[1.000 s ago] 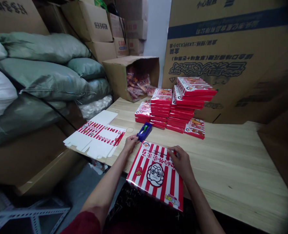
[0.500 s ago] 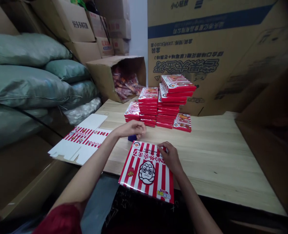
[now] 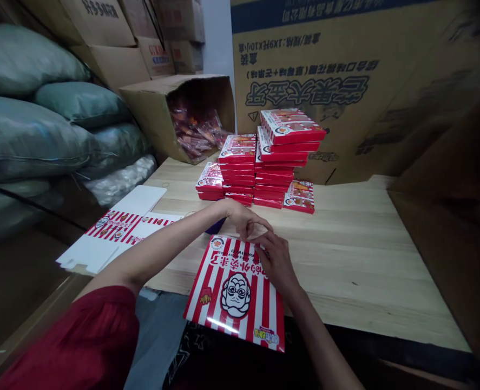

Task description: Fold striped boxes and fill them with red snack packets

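Observation:
A flat red-and-white striped box (image 3: 235, 290) with a cartoon face lies at the near edge of the wooden table (image 3: 357, 254), partly overhanging it. My right hand (image 3: 276, 262) rests on the box's far edge, fingers bent down on it. My left hand (image 3: 243, 216) is curled in a pinch just above that same edge, its fingertips touching the right hand's. What it pinches is too small to make out. A blue tape dispenser (image 3: 216, 225) is mostly hidden under my left wrist.
Stacks of red flat packs (image 3: 272, 160) stand at mid-table. Unfolded striped box blanks (image 3: 118, 230) lie at the left edge. An open carton of snack packets (image 3: 183, 116) lies on its side behind. Large cartons (image 3: 324, 81) wall the back and right; filled sacks (image 3: 40, 135) pile at left.
My left hand went from the tape dispenser rightward to the box's far edge, meeting my right hand. The view shifted right and down.

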Demonstrator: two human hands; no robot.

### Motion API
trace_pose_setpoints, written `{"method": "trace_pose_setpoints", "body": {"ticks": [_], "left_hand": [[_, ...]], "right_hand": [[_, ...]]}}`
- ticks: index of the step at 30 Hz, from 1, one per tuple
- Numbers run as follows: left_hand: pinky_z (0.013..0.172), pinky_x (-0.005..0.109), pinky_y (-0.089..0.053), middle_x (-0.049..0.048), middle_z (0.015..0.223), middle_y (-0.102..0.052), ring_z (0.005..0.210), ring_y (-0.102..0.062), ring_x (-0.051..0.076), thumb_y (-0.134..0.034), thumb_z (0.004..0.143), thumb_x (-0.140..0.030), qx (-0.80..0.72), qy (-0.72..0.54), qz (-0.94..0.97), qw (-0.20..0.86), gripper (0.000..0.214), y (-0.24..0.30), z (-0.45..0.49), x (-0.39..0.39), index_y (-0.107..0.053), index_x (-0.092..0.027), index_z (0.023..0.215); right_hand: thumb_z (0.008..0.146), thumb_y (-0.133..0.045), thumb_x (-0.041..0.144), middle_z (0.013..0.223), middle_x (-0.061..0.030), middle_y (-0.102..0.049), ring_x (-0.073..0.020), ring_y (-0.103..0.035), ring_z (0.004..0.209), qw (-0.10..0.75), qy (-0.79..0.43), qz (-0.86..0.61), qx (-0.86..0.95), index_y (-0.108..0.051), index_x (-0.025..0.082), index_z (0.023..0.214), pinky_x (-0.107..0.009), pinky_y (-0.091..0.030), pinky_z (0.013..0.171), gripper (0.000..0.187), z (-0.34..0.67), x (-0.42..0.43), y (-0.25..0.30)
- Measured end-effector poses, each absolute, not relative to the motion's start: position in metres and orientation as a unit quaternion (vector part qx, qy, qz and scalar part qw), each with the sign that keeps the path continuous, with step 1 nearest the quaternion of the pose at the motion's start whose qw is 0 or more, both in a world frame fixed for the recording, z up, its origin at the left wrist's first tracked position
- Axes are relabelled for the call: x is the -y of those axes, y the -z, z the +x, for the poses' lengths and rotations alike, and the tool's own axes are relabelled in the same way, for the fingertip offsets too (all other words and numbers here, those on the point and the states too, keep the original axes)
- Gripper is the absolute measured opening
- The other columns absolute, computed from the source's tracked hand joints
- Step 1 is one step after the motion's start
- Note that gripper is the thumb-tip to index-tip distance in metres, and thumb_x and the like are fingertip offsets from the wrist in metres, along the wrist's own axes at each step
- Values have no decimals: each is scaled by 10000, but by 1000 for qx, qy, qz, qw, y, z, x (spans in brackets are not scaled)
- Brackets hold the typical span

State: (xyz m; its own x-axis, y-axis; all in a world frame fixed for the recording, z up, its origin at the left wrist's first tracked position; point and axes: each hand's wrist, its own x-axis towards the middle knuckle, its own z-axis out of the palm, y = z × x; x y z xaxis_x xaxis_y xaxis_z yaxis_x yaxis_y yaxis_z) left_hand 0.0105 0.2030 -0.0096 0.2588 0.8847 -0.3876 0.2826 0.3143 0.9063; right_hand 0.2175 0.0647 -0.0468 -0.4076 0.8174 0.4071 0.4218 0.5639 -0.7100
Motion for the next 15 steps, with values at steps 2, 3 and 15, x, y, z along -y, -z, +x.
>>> {"method": "trace_pose_setpoints", "body": {"ticks": [2, 3, 15], "left_hand": [[511, 333, -496, -34, 537, -630, 513, -645, 251, -767, 490, -45, -531, -215, 545, 613, 487, 16, 13, -206, -799, -221, 943], [511, 329, -499, -26, 571, -657, 520, -650, 247, -778, 486, -41, -519, -189, 550, 626, 484, 17, 14, -207, -799, -224, 933], [526, 342, -512, 6, 629, -714, 534, -649, 253, -868, 460, -41, -475, -61, 670, 568, 331, 12, 17, -212, -743, -230, 701]], "right_hand": [[955, -495, 63, 1120, -66, -697, -258, -622, 1113, 367, -229, -360, 826, -773, 286, 1094, -485, -334, 1002, 383, 218, -65, 45], [931, -487, 23, 1138, -66, -690, -256, -614, 1130, 358, -219, -352, 837, -787, 304, 1094, -489, -324, 1007, 442, 219, -66, 45], [908, -560, 9, 1096, -76, -645, -271, -569, 1045, 313, -196, -352, 860, -811, 346, 1144, -441, -383, 916, 482, 220, -66, 45]]}}
